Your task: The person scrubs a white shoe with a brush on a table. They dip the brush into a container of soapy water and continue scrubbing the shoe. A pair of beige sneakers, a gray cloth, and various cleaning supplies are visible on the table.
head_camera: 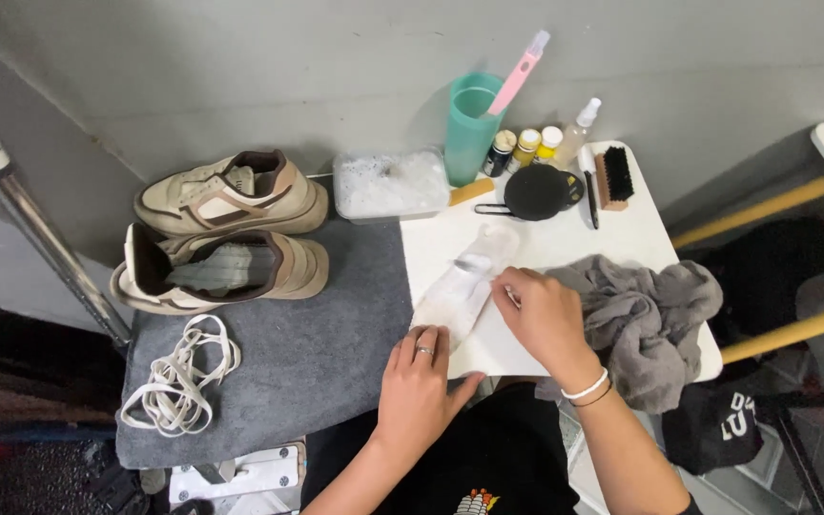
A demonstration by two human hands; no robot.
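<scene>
White tabletop (565, 250): left hand (419, 381) lies flat on the near end of a pale insole (464, 286); right hand (547, 315) pinches its right edge. Unpinned far end could skid toward the black dish (538, 191).

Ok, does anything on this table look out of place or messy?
Mostly tidy. The near shoe lies tipped on its side, its opening facing up, while the far shoe stands upright. The laces lie in a loose tangle on the grey mat, and the grey cloth is crumpled at the table's edge.

Right hand (544, 319) hides the pale insole's (463, 286) edge; gray cloth (646, 315) partly covered.
</scene>
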